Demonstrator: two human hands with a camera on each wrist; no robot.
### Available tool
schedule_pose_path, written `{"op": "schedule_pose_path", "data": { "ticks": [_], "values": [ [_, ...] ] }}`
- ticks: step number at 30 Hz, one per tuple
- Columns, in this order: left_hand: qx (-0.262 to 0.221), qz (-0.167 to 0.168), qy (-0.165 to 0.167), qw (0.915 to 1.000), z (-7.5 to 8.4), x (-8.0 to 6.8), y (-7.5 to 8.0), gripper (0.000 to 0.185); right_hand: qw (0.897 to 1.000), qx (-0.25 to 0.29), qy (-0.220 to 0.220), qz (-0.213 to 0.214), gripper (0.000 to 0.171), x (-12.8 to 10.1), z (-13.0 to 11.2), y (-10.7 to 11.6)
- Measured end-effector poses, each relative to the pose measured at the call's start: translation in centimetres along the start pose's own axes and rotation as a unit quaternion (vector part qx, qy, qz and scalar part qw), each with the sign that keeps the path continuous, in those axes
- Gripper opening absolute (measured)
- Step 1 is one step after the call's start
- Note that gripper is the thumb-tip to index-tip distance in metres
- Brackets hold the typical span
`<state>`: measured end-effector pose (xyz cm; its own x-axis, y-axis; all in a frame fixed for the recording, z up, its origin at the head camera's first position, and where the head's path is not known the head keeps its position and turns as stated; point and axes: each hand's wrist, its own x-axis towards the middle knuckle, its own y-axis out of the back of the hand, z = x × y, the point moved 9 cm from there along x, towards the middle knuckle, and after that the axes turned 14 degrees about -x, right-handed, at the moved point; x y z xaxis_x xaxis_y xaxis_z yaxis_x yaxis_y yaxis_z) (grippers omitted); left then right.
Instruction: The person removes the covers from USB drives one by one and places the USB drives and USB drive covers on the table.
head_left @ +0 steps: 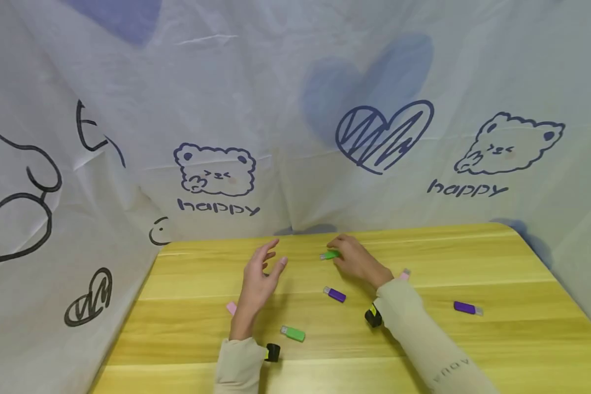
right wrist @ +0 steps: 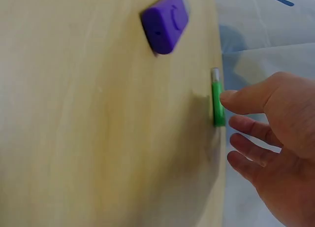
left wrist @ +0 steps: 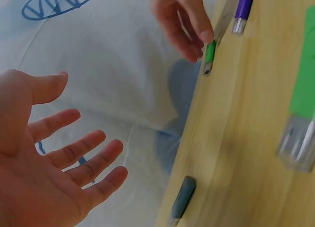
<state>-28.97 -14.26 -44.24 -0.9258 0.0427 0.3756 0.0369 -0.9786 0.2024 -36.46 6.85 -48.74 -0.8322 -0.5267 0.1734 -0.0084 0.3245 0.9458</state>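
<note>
My right hand (head_left: 357, 260) reaches over the far part of the table, thumb beside a green USB stick (head_left: 331, 255). That stick lies on the wood; in the right wrist view the thumb tip overlaps its edge, and the other fingers are loosely bent. My left hand (head_left: 258, 279) hovers with fingers spread, holding nothing. Below its palm, a dark grey-green USB stick (left wrist: 183, 200) lies near the far edge, mostly hidden in the head view. Between the forearms are a purple USB stick (head_left: 335, 294) and, closer to me, another green USB stick (head_left: 293, 333).
A second purple USB stick (head_left: 465, 308) lies to the right. One pink stick (head_left: 405, 274) shows by the right sleeve, another pink piece (head_left: 231, 307) beside the left wrist. A printed white cloth (head_left: 295, 137) hangs behind the yellow wooden table (head_left: 522, 350).
</note>
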Motion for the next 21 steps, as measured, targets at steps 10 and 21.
{"op": "schedule_pose_path", "data": {
  "ticks": [10,21],
  "values": [
    [-0.007,-0.02,-0.005,0.9998,-0.2,-0.4,-1.4,0.043,1.0,0.003,-0.001,-0.012,0.028,0.7,-0.4,-1.0],
    [0.002,-0.022,0.0,0.9998,0.2,-0.5,-1.4,0.043,1.0,-0.001,-0.008,-0.008,0.013,1.1,0.2,-1.1]
  ]
}}
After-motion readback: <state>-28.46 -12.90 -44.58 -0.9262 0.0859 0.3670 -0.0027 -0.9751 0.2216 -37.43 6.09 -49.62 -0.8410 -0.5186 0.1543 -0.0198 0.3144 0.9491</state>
